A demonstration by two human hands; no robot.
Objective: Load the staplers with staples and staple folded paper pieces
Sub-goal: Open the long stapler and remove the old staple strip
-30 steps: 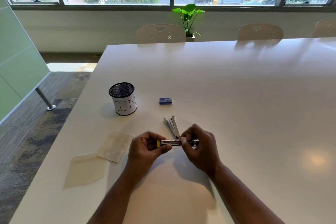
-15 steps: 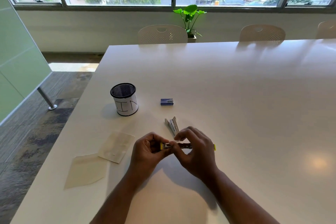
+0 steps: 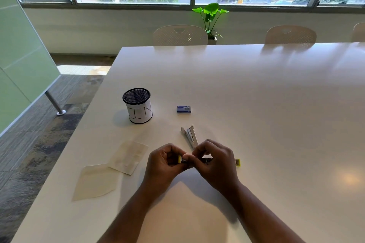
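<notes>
Over the last second the hands have closed in on the yellow-ended stapler [image 3: 205,161], and a yellow tip [image 3: 237,162] now sticks out past the right hand [image 3: 217,163], which was not showing a second ago. That suggests the stapler has been swung or pulled open for loading, though the fingers hide the magazine. The left hand [image 3: 164,163] pinches the yellow left end, its fingers curled tight on it; the right hand's fingers are bent over the middle, thumb and forefinger pressed to the metal. All this sits near the tabletop's [image 3: 256,94] near edge. A second, white stapler [image 3: 190,135] lies open just beyond the hands, the blue staple box [image 3: 184,109] farther back, the folded papers [image 3: 129,157] toward the left edge, untouched.
</notes>
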